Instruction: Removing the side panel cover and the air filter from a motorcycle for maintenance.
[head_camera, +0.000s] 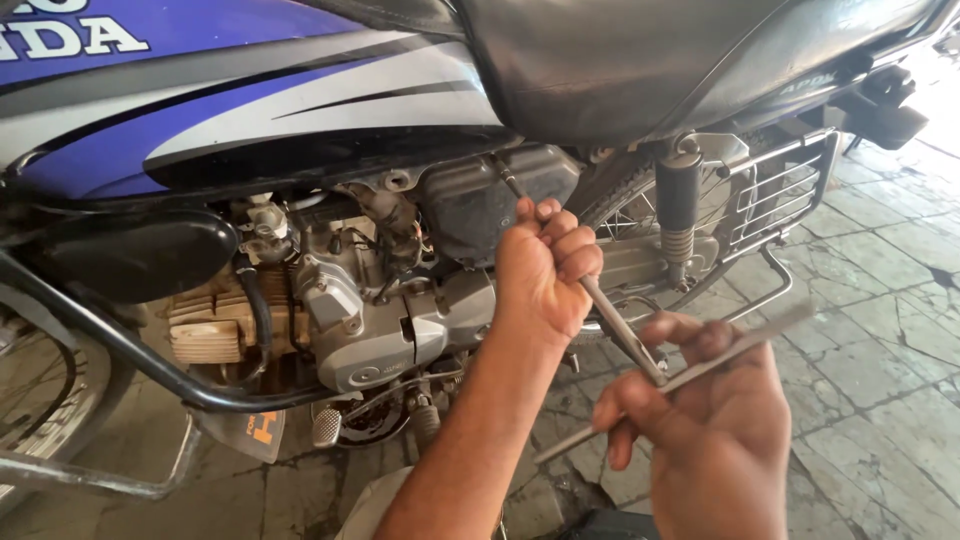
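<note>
Left hand (545, 265) closed around the shaft of a long T-handle wrench (600, 300), tip running up to the dark side cover (490, 200) under the seat (640, 60). Right hand (715, 430) gripping the wrench's crossbar between fingers and thumb, low near the bottom right. Beyond: grey engine (390, 320), blue-and-silver fuel tank (230, 90), rear shock absorber (678, 215), black crash guard (120, 345), cracked paved floor (880, 330).
</note>
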